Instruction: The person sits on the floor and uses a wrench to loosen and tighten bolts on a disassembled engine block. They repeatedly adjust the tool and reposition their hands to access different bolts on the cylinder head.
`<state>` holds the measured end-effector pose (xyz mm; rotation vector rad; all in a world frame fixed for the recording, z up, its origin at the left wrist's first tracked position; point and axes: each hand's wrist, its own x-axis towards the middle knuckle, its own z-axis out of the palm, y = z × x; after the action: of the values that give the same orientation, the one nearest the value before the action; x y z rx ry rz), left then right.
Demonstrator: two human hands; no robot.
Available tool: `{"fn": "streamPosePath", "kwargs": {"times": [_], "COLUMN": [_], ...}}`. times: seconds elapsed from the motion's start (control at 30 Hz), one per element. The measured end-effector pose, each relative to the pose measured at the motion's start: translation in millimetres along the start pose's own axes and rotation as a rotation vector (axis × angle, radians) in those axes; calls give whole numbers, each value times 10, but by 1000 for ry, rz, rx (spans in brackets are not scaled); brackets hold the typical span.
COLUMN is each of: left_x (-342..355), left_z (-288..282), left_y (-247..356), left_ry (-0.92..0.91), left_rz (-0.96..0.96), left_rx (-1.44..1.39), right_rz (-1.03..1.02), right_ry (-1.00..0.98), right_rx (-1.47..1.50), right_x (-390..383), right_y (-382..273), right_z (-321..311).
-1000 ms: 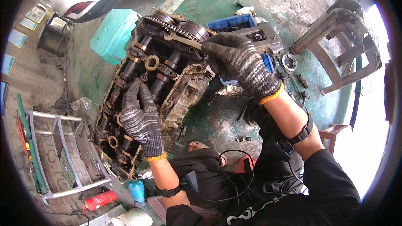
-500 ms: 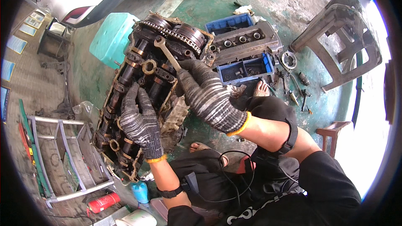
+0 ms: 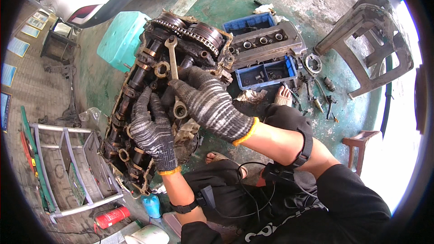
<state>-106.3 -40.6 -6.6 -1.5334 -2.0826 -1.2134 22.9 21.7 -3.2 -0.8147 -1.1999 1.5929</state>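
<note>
An oily engine cylinder head (image 3: 135, 79) with camshafts lies in front of me, a timing chain (image 3: 183, 30) round the sprockets at its far end. My right hand (image 3: 210, 101), in a striped grey glove, grips a combination wrench (image 3: 172, 61) above it. The wrench's open jaw points away from me and its ring end shows below my fingers. My left hand (image 3: 153, 129), gloved alike, rests on the camshaft side, thumb and forefinger brought together near a small bolt (image 3: 153, 84). What lies between those fingertips is hidden.
To the right are a valve cover (image 3: 266, 45), blue parts trays (image 3: 266, 74) and loose parts (image 3: 314, 90) on the floor. A plastic stool (image 3: 368, 40) stands farther right. A turquoise box (image 3: 122, 40), a metal frame (image 3: 77, 171) and a fire extinguisher (image 3: 111, 218) are on the left.
My right hand has shifted slightly left and nearer to me. The wrench has turned more upright in the view, uncovering its ring end. My left hand stays nearly in place.
</note>
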Motion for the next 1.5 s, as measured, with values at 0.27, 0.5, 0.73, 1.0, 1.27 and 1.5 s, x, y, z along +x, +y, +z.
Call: {"fn": "streamPosePath", "kwargs": {"times": [0.27,0.5,0.73,1.0,1.27,1.5], "left_x": [-49,-20,-4,-10,29,9], "left_z": [-22,-28,-31,-49,-55,-35], "left_y": [-115,-45,70,27,105,76], "left_ry": [-176,-133,-62,-50,-48,-46], "left_rz": [-98,-31,-20,-19,-36,-56], "left_rx": [-236,-61,22,35,10,-25], "right_rz": [70,26,222,-27,335,154], "right_ry": [164,254,58,-221,-68,-47], "right_rx": [-206,35,146,-170,71,224], "right_x": [20,83,158,213,231,61], "right_y": [-40,-40,-254,-404,-621,-506], "right_z": [238,166,-332,-928,-1024,-840]}}
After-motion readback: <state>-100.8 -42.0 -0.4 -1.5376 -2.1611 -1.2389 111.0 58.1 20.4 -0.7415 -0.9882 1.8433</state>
